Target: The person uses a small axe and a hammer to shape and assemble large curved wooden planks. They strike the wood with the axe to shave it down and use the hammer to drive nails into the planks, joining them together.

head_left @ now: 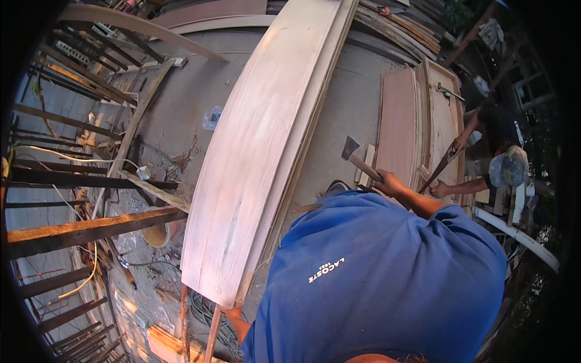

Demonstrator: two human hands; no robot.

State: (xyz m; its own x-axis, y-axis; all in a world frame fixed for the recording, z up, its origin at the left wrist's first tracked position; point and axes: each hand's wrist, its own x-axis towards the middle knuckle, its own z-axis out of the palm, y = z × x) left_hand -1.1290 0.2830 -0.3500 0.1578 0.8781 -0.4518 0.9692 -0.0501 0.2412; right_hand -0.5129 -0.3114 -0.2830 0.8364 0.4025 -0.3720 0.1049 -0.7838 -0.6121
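A long, pale, slightly curved wooden board (260,139) lies lengthwise in front of me, on top of other boards. At its near end, my left hand (235,313) is closed around the corner, with the fingers partly hidden. Over on the right, my right hand (390,183) grips the wooden handle of a hatchet (357,158). The hatchet's dark metal head points up and left, raised apart from the long board. My blue shirt (387,272) fills the lower middle of the view.
To the right, a co-worker (499,130) bends over stacked reddish boards (396,121), holding a long dark saw-like tool (440,166). A hammer (449,92) rests there. Dark beams (91,227) jut in from the left, and a green hose (212,317) lies coiled below the long board's near end.
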